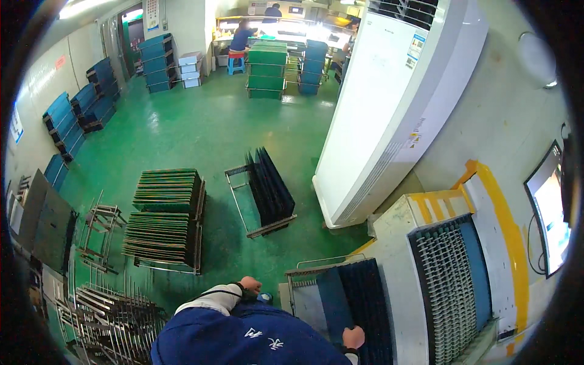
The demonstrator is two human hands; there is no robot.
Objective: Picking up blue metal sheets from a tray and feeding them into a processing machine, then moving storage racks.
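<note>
To my right, a wire rack (316, 266) holds several dark blue boards standing on edge. One blue board (334, 299) leans apart from the darker row (369, 298) beside it. My right hand (353, 337) is closed at the near edge of that board, its fingertips partly hidden. My left hand (250, 285) hangs in front of my body, left of the rack, with its fingers curled in and nothing visible in them.
A conveyor with rows of rollers (447, 286) stands at the far right, beside a tall white air conditioner (377, 109). Ahead are a rack of dark boards (267, 191) and racks of green boards (159, 234). Bare metal racks (115, 319) crowd the lower left. People sit at a far bench.
</note>
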